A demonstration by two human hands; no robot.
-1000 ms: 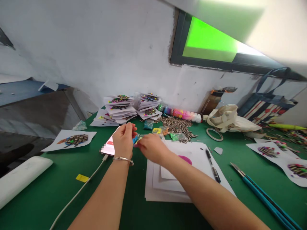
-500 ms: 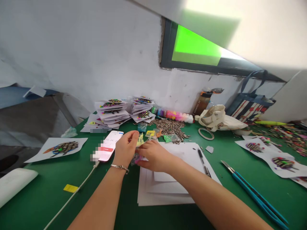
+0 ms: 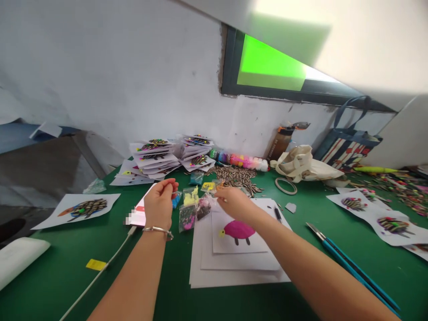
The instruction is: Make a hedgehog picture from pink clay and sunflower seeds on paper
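With fingers curled together on the bare left hand point(image 3: 158, 204), near a clear plastic packet of blue material point(image 3: 176, 200); with the bare right hand point(image 3: 234, 201) beside a clear plastic packet of dark-brown material point(image 3: 203, 210), cannot tell its fingers' state.

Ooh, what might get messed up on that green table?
The small clear plastic bag with pink stuff inside lies near the left hand and right hand, so it might get knocked aside. The bare right forearm reaches over the white paper with a magenta bird-like shape and could nudge it. The thin white cable runs beside the left arm; a snag might tug the pinkish-white phone.
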